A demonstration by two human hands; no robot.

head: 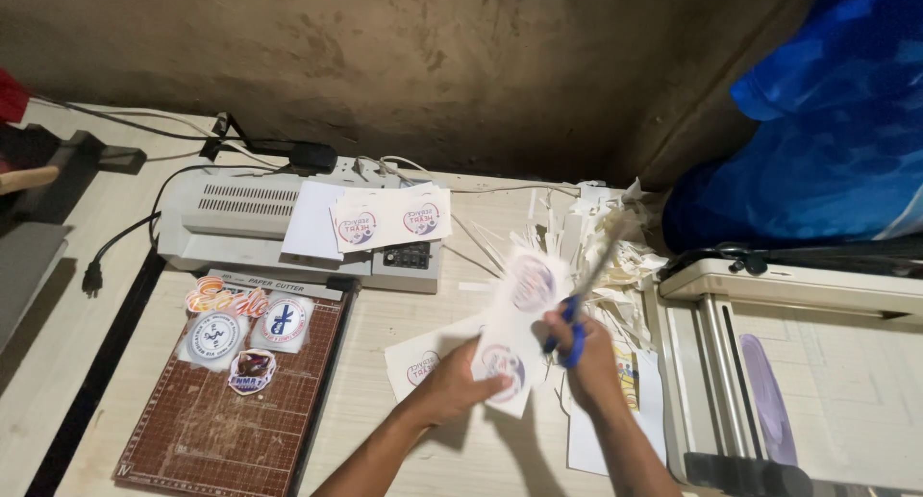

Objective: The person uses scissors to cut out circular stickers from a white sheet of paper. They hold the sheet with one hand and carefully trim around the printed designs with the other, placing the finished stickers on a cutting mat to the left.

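My left hand (460,382) pinches a white paper sheet printed with round logos (514,329), held up above the pale wooden table (404,314). My right hand (585,355) is closed through blue-handled scissors (582,300), blades in the sheet. I judge my left fingers near the cut line could get nicked. A heap of white paper offcuts (615,247) crowds the right; the left is roomier.

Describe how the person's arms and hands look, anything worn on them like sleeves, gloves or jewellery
Both arms are bare from the bottom edge of the picture up to the fingers: no sleeves show, and no gloves. The left hand and the right hand carry no watch, bracelet or ring that can be made out, though the picture is a little blurred there. The forearms are slim, and no markings show on them.
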